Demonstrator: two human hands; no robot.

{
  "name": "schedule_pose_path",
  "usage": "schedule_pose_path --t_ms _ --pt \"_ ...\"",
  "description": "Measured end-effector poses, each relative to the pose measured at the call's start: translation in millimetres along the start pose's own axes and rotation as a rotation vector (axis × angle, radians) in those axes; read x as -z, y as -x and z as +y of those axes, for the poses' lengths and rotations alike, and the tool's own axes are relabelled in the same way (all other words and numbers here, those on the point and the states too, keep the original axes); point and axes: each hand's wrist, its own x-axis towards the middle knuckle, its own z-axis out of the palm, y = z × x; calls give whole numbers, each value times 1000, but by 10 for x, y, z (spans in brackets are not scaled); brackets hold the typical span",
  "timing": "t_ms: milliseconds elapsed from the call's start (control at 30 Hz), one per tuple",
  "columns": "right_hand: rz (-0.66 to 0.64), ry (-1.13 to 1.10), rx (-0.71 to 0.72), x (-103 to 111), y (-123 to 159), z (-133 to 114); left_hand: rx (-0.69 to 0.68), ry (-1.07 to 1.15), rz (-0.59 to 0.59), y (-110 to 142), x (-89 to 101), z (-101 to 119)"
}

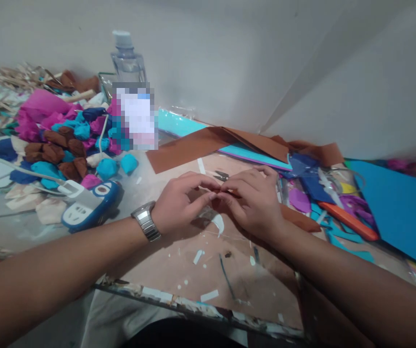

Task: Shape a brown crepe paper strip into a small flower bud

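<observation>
My left hand point(179, 200), with a silver watch point(146, 221) on the wrist, meets my right hand point(255, 203) above the middle of the table. Thumbs and forefingers of both are pinched together at the same spot. Whatever lies between the fingertips is small and mostly hidden; a brownish bit shows there, but I cannot tell its kind. Just behind the fingertips lies a tool with dark pointed tips point(221, 175), partly covered by my right hand. A long brown paper strip point(189, 147) stretches across the table beyond both hands.
Crumpled pieces of coloured paper point(52, 152) are heaped at left, near a blue-and-white power socket point(88, 205) with a plugged-in cable. A clear bottle point(130, 67) stands behind. At right lie an orange-handled cutter point(349, 221) and a blue sheet point(404, 208). Paper scraps dot the worn tabletop point(244, 270).
</observation>
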Motion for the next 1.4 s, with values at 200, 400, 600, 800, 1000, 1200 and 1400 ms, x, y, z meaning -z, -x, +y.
schedule_pose_path --t_ms 200,400,600,800,1000,1200,1400 --pt "2 17 11 -5 -13 6 24 6 -2 -26 23 -3" --pt "-9 10 16 -8 -19 5 59 13 -10 -40 33 -24" --pt "-4 9 13 2 -12 0 39 28 -20 -36 28 -28" --pt "-29 21 -16 10 -6 -10 37 -4 -28 -34 28 -13" --pt "-32 12 -18 10 -13 -21 39 1 -33 -40 32 -9" --pt "-28 0 -12 -2 -9 -1 19 19 -33 -37 31 -29" --pt "-14 -20 -28 -13 2 37 34 90 -56 -27 38 -21"
